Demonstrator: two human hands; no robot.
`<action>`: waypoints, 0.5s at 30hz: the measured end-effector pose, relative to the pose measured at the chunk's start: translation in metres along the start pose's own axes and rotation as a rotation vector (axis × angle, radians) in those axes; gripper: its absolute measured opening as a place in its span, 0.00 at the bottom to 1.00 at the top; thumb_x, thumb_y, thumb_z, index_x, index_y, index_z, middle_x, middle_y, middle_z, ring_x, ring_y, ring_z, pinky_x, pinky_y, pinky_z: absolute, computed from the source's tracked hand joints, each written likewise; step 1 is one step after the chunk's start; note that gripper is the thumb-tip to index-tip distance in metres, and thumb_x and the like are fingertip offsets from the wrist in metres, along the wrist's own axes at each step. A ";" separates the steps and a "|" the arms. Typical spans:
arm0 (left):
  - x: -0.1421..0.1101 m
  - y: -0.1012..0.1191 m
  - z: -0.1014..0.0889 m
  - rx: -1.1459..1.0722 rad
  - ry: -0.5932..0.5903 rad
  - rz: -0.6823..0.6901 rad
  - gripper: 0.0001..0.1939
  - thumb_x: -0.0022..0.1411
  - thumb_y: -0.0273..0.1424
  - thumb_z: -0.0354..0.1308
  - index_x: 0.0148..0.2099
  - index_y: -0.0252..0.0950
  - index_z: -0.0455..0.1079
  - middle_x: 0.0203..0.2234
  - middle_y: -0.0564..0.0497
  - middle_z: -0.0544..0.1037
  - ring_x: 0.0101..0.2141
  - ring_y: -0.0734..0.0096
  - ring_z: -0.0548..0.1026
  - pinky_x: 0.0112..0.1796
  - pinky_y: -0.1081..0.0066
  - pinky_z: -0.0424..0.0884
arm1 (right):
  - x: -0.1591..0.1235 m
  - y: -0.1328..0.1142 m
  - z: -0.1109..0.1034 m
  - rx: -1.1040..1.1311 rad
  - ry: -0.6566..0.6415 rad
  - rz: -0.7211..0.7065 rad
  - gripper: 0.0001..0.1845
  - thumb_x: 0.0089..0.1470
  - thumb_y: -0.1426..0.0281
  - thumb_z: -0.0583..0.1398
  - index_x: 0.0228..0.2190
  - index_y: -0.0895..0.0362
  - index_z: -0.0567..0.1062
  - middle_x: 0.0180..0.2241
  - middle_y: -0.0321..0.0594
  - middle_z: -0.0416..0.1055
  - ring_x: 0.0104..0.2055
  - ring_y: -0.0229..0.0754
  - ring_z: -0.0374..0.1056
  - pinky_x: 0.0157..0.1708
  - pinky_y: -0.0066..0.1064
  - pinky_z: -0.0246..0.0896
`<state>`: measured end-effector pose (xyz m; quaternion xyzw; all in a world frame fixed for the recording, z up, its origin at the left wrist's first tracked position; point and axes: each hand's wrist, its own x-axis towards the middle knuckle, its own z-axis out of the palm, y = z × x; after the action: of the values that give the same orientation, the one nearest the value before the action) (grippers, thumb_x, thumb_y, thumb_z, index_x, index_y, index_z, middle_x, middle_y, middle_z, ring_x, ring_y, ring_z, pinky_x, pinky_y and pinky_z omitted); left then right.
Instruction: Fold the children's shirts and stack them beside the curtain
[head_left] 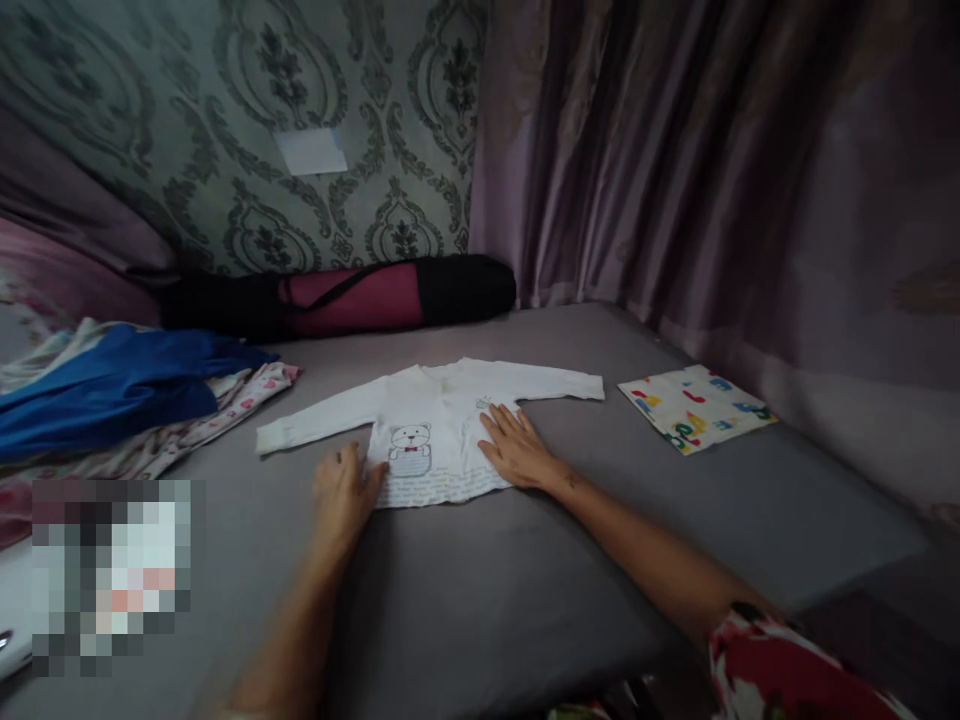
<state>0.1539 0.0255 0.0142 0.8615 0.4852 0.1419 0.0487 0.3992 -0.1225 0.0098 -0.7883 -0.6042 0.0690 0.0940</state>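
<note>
A long black-and-maroon bag (360, 298) lies at the far side, along the patterned wall (375, 90), below a pale rectangle (311, 152). A purple curtain (570, 150) hangs in folds at right; pink floral fabric (52, 260) shows far left.

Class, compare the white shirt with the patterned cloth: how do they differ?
The white shirt lies spread with sleeves outstretched; the patterned cloth looks folded into a compact four-sided shape. The shirt is mostly plain with a bear print, the cloth scattered with colourful shapes. Both lie on the grey surface.
</note>
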 end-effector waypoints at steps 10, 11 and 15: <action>0.042 0.087 0.029 -0.153 -0.164 0.660 0.20 0.64 0.29 0.49 0.58 0.34 0.62 0.55 0.38 0.68 0.56 0.56 0.66 0.53 0.56 0.66 | 0.002 0.003 -0.007 0.179 -0.037 -0.004 0.33 0.65 0.56 0.46 0.64 0.60 0.56 0.68 0.50 0.45 0.70 0.50 0.38 0.66 0.49 0.29; 0.047 0.093 0.034 -0.159 -0.170 0.666 0.20 0.64 0.28 0.48 0.57 0.33 0.62 0.54 0.37 0.69 0.56 0.56 0.67 0.53 0.57 0.66 | 0.007 0.010 -0.012 0.228 -0.034 -0.001 0.31 0.65 0.57 0.46 0.64 0.59 0.58 0.67 0.48 0.48 0.69 0.48 0.42 0.66 0.46 0.34; 0.060 0.117 0.048 -0.160 -0.186 0.748 0.18 0.65 0.31 0.49 0.56 0.34 0.64 0.56 0.38 0.68 0.58 0.57 0.65 0.56 0.57 0.64 | 0.026 0.063 -0.047 0.299 0.179 0.225 0.24 0.65 0.65 0.47 0.58 0.59 0.67 0.58 0.45 0.66 0.59 0.41 0.62 0.58 0.30 0.54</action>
<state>0.2935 0.0175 0.0063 0.9814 0.1186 0.1086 0.1045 0.4759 -0.1170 0.0409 -0.8311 -0.4844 0.0974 0.2551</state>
